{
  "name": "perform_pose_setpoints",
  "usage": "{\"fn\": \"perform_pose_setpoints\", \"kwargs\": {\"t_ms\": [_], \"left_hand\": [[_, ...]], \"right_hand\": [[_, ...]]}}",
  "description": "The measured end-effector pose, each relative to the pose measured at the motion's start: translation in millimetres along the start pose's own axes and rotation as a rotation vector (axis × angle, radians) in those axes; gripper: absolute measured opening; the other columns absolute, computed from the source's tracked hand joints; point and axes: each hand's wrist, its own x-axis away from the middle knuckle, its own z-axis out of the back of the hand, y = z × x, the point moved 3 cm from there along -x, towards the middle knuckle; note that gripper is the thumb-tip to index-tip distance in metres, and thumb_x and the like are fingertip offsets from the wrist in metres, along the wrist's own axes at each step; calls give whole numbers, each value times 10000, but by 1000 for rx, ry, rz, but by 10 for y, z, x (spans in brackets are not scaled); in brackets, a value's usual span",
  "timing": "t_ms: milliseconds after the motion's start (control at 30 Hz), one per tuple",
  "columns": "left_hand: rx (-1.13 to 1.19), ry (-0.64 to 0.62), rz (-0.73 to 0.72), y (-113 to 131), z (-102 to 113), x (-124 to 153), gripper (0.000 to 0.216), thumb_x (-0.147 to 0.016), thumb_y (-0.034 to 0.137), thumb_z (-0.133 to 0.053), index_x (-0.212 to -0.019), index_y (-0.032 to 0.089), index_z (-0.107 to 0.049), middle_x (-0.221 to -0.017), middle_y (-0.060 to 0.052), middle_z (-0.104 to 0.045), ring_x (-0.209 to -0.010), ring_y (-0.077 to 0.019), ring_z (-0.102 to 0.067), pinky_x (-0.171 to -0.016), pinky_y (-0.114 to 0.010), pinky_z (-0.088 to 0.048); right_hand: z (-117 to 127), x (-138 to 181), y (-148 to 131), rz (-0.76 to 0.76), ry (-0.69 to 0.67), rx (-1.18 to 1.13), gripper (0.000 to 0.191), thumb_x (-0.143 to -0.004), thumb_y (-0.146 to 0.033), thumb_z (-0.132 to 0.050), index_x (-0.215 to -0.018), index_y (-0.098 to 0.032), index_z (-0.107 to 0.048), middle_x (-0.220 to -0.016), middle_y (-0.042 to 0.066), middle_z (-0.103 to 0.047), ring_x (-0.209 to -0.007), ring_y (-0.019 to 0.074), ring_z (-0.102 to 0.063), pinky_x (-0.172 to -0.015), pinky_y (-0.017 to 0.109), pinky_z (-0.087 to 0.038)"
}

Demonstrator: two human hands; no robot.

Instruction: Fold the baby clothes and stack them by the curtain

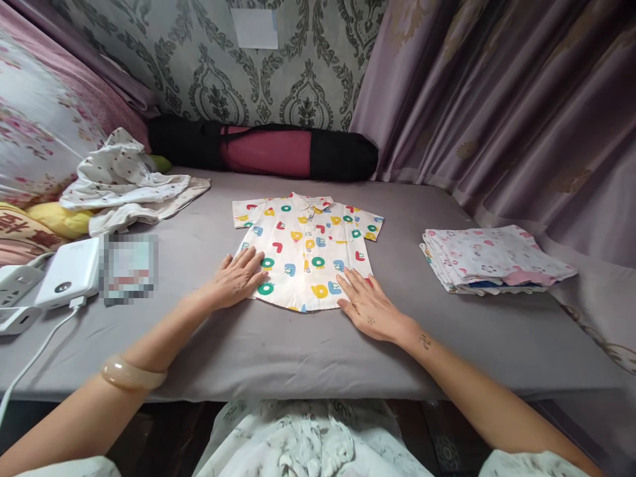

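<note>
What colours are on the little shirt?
The shirt is white, printed with red, yellow, green and blue: head view.

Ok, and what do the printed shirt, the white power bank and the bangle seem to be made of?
Shirt: probably woven cotton; it looks matte and lies flat. Power bank: likely hard plastic, smooth and white. Bangle: maybe polished stone or resin, creamy with glossy highlights.
</note>
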Motion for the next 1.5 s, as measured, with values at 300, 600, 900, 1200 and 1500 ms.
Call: {"fn": "perform_pose_setpoints", "kwargs": {"t_ms": [300, 600, 900, 1200, 1500], "left_hand": [[-9, -41, 30, -534, 35, 25, 770, -920, 643, -205, -1565, 226, -247, -1640, -89, -202, -1512, -275, -165, -1188, -494, -187], [-150, -120, 23, -380, 621, -407, 515, -883, 503, -344, -1152, 239, -695, -1292, -109, -649, -1231, -340, -563, -1053, -516, -375], [118, 36, -384, 1363, 811, -1471, 330, -901, 274, -433, -1015, 188, -730, -1041, -91, -739, -942, -216, -672, -808, -286, -488], [105, 79, -422, 2444, 511, -1934, 317, -924, 285, -504, -1179, 198, -671, -1225, -96, -674, -1130, -226, -627, -907, -271, -479], [60, 126, -290, 2573, 452, -2164, 384, -936, 427, -498, -1131, 146, -674, -1229, -149, -633, -1155, -277, -605, -945, -337, -464]], "right_hand": [[-18, 153, 364, -114, 64, 28, 661, -1009, -554, -144, -1576, -229, -239, -1631, 62, -213, -1509, 229, -162, -1222, 499, -166], [263, 60, 656, -276, 203, -21, 363, -994, -330, -352, -1105, -248, -688, -1182, 82, -678, -1085, 225, -619, -922, 329, -453], [204, -166, 766, -499, 277, -246, 177, -903, -342, -558, -827, -218, -658, -984, 65, -631, -911, 184, -627, -826, 279, -439], [30, -151, 766, -475, 423, -223, 205, -871, -313, -618, -694, -211, -606, -962, 45, -586, -918, 193, -591, -825, 310, -399], [10, -142, 636, -416, 445, -253, 251, -872, -313, -601, -649, -210, -550, -955, 46, -602, -909, 201, -578, -797, 322, -371]]}}
